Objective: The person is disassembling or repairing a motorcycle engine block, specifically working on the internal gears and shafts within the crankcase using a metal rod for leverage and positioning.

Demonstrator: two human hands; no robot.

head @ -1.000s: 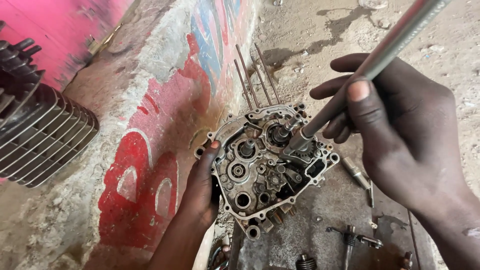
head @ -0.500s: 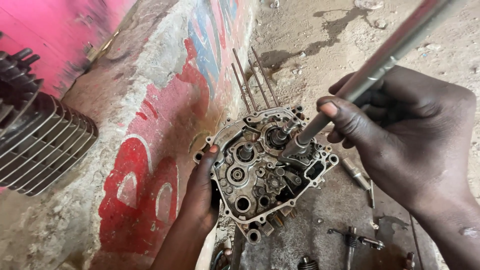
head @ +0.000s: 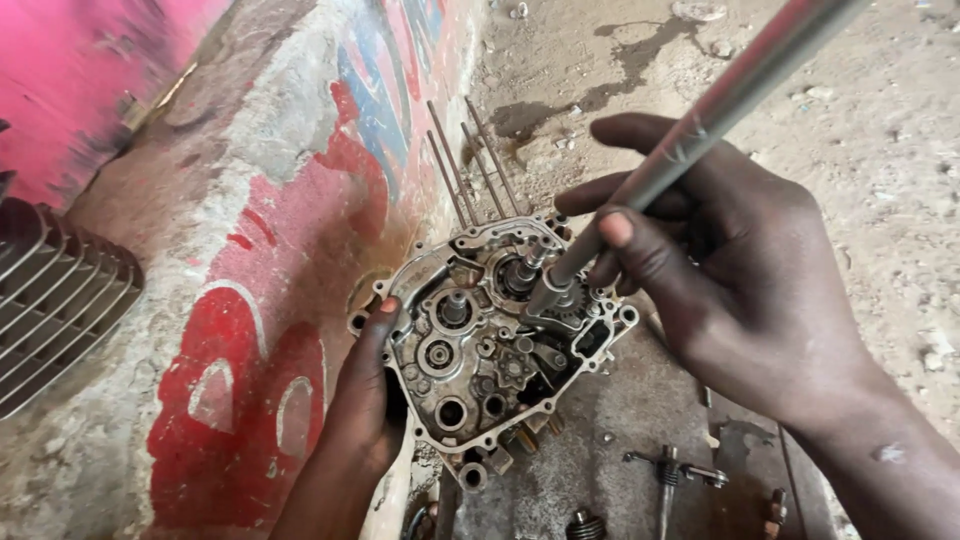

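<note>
Two bare hands, left (head: 365,405) and right (head: 740,270), no gloves, rings or sleeves; grimy, greasy fingers, short nails, pale smudge near right wrist.

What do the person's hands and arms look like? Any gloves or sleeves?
Both hands are bare: no gloves, rings or watch. The left hand and right hand look smudged with dark grease. Both forearms show uncovered, with no sleeves in view. The right forearm has a small pale smear near the wrist.
</note>
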